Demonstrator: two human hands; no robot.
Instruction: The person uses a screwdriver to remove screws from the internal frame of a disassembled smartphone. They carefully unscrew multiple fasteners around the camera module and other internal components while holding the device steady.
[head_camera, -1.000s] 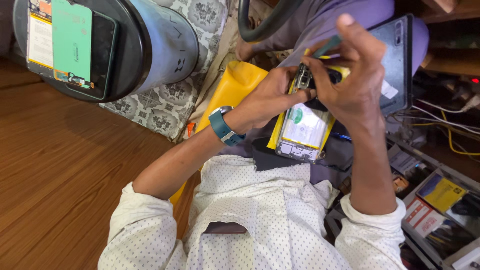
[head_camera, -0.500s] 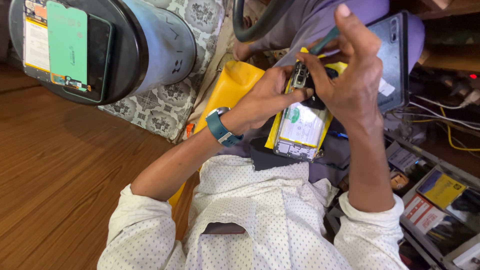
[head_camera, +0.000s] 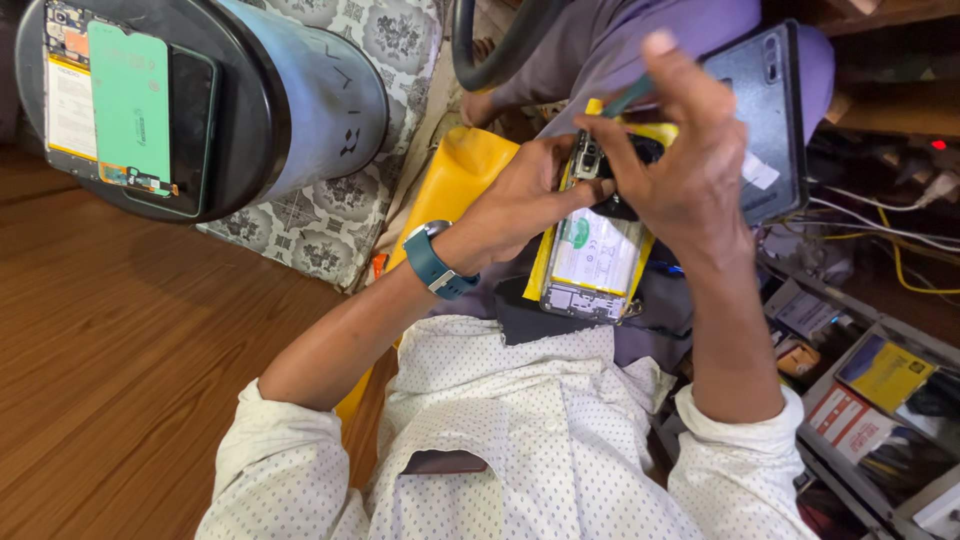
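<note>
An opened phone (head_camera: 592, 262) with its white battery and circuit board showing lies over my lap on a yellow pad (head_camera: 452, 182). My left hand (head_camera: 520, 200), with a teal watch on the wrist, grips the phone's left edge near its top end. My right hand (head_camera: 682, 170) pinches a thin teal tool (head_camera: 630, 97), and its tip reaches the phone's top end under my fingers. The tip itself is hidden. A black phone back cover (head_camera: 768, 120) sits just right of my right hand.
A blue-grey drum (head_camera: 300, 100) at the upper left carries a green phone panel (head_camera: 130, 105) on its black top. Purple cloth (head_camera: 620, 40) and a black hose (head_camera: 495, 55) lie beyond. Trays of small boxes (head_camera: 885, 375) and cables (head_camera: 900, 260) fill the right. Wooden floor (head_camera: 120, 360) is on the left.
Both hands stay on the phone. My right hand's fingers have shifted slightly over the phone's top end with the tool.
</note>
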